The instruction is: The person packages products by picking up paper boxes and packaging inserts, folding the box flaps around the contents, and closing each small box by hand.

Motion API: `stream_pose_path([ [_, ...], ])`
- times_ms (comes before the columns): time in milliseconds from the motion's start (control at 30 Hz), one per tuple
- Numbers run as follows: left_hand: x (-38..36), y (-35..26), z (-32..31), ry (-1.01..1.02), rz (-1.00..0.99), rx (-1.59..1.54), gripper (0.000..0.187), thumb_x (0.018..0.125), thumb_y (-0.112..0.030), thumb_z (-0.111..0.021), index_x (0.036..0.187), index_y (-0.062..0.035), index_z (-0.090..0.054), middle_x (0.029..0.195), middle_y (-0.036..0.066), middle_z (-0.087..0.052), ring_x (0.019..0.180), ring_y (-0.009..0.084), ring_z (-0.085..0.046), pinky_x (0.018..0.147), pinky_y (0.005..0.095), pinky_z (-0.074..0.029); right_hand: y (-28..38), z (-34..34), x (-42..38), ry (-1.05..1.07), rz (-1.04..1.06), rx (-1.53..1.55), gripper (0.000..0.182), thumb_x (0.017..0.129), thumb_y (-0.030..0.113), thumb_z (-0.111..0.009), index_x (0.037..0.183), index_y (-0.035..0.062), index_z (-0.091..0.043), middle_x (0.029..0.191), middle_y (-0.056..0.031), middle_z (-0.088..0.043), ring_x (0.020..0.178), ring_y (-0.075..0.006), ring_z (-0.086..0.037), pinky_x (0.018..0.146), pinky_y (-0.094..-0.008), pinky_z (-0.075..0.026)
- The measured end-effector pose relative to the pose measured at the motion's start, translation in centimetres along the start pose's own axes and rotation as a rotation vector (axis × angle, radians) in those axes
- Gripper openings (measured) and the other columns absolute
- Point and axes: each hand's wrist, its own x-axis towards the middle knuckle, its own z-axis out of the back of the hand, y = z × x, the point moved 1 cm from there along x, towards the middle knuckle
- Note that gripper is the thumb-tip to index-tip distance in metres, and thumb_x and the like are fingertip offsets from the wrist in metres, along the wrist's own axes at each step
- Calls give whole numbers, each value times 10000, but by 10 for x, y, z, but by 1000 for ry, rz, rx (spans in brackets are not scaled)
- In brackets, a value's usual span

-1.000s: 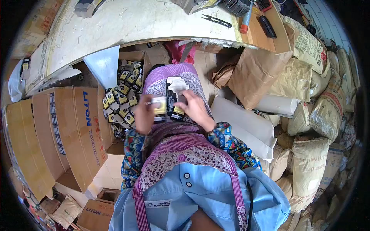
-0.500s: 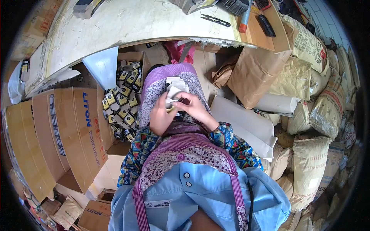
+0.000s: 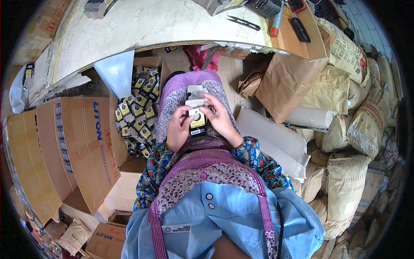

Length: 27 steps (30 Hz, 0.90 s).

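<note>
On my lap, over the purple floral apron [image 3: 168, 110], lies a small black and yellow card package [image 3: 198, 122] with a round window. My left hand [image 3: 177, 128] pinches its left edge. My right hand [image 3: 219, 121] has its thumb and fingers closed on the package's upper right part, by a pale flap. Beyond the fingers, more grey-white cards [image 3: 196, 89] lie stacked on the apron. To the left, an open carton holds many similar black and yellow packages [image 3: 139, 101].
A worktable [image 3: 172, 26] spans the front, with black snips [image 3: 243, 23] and an orange-tipped blue tube [image 3: 276, 26]. Large LITON cartons [image 3: 86, 142] stand left. Brown paper [image 3: 289, 82], white rolls [image 3: 271, 138] and stuffed sacks [image 3: 347, 185] fill the right.
My hands have moved apart slightly, and the black and yellow package face now shows between them. Before, a pale card and my fingers covered most of it.
</note>
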Motion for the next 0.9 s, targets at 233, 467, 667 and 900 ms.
stream_pose_path([
  [233, -2, -6, -4, -59, 8, -14, 242, 838, 58, -530, 1069, 17, -474, 971, 123, -596, 891, 146, -603, 760, 237, -478, -6, 4, 9, -89, -304, 185, 133, 813, 89, -653, 855, -36, -643, 746, 1, -613, 703, -62, -539, 668, -215, -435],
  [467, -3, -10, -5, -108, 43, -141, 236, 835, 56, -532, 1065, 26, -491, 963, 122, -605, 891, 149, -607, 754, 239, -480, 0, 26, 9, 195, -201, -72, 126, 818, 99, -654, 855, -21, -665, 784, -21, -656, 739, -56, -553, 678, -218, -449],
  [667, -5, -16, 24, -147, 91, 270, 210, 812, 54, -537, 1018, 16, -523, 907, 153, -618, 856, 208, -623, 755, 285, -491, -2, 12, 3, 78, 86, -520, 230, 767, 129, -678, 953, 5, -624, 898, -117, -626, 819, -246, -621, 723, -300, -474],
  [900, -5, -20, 34, -354, -300, 857, 217, 779, -5, -591, 996, 4, -585, 1005, 168, -590, 891, 341, -583, 776, 393, -472, -20, 5, -6, 69, 323, -1213, 259, 661, 165, -679, 866, 22, -610, 918, -143, -532, 853, -274, -545, 751, -385, -353],
])
